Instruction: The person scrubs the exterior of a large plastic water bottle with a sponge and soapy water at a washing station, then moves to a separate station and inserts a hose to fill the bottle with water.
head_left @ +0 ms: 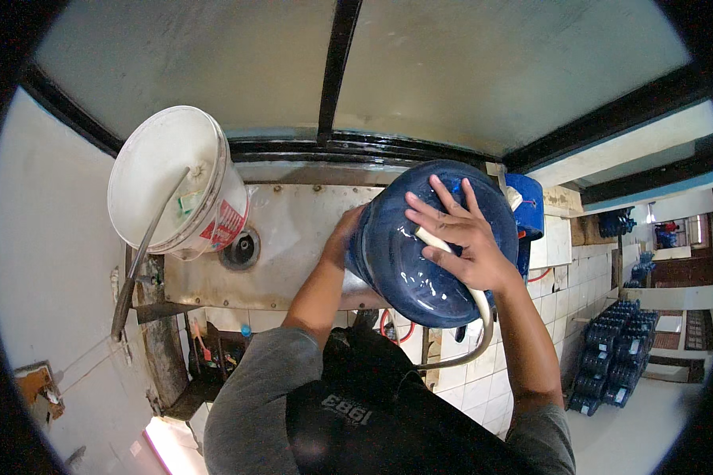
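A large blue plastic water jug (383,255) lies tilted over the metal counter, its wet, rounded base facing up towards me. My left hand (346,234) holds the jug's left side, with the fingers partly hidden by it. Spread over the base is my right hand (466,240), its fingertips on the wet surface. A pale hose (482,320) is held in the right hand, its end sticking out between thumb and forefinger. From there the hose curves down behind my wrist towards my body. The jug's neck is out of sight.
A white bucket (148,160) stands at the counter's (285,237) left end, with a dark-handled metal rod (148,243) leaning in it. Near it is a round fitting (239,248). Blue containers (524,205) stand right of the jug. Several blue jugs (612,356) are stacked farther right.
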